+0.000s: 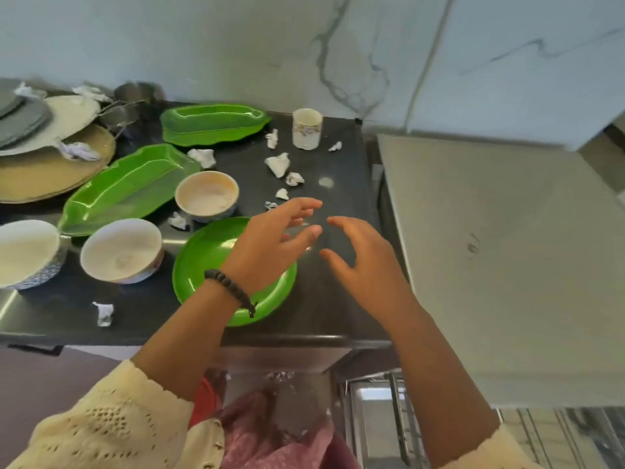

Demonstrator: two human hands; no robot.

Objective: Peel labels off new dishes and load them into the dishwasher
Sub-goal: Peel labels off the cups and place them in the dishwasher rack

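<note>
My left hand (270, 242) hovers over the right side of a round green plate (203, 262) on the black counter (321, 309), fingers spread, holding nothing. My right hand (362, 258) is beside it above bare counter, also open and empty. Two leaf-shaped green dishes (128, 187) (213, 123) lie further back. Three cream bowls (206, 196) (121, 250) (27, 253) stand left of the plate. A white patterned cup (306, 129) stands at the back. Several crumpled peeled labels (279, 164) are scattered on the counter.
Stacked round plates (50, 157) and steel cups (138, 93) sit at the far left back. A grey steel surface (500, 248) adjoins the counter on the right. A wire rack (382, 418) shows below the counter edge. A marble wall rises behind.
</note>
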